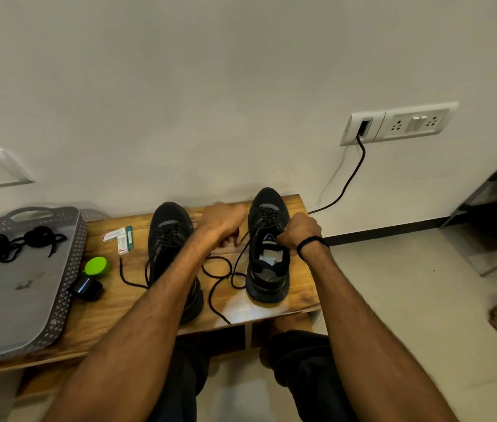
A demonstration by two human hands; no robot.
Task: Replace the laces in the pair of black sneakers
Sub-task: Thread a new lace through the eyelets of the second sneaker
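At nine o'clock, bundled laces (23,243) lie in the tray (58,300). The left sneaker (169,239) looks laced. The left hand (222,222) pinches a lace (219,287); the right hand (300,231) grips the right sneaker (267,269), seemingly mid-lacing.

Two black sneakers (174,254) (267,245), one grey tray (22,284) holding two bundled laces (0,246) (40,236), one green-capped bottle (92,278), two hands (222,223) (299,233).

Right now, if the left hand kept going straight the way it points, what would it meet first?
The left hand points toward the right sneaker, so it would likely meet that shoe's inner side near the laces first. Depth is hard to judge here; it may already be touching.
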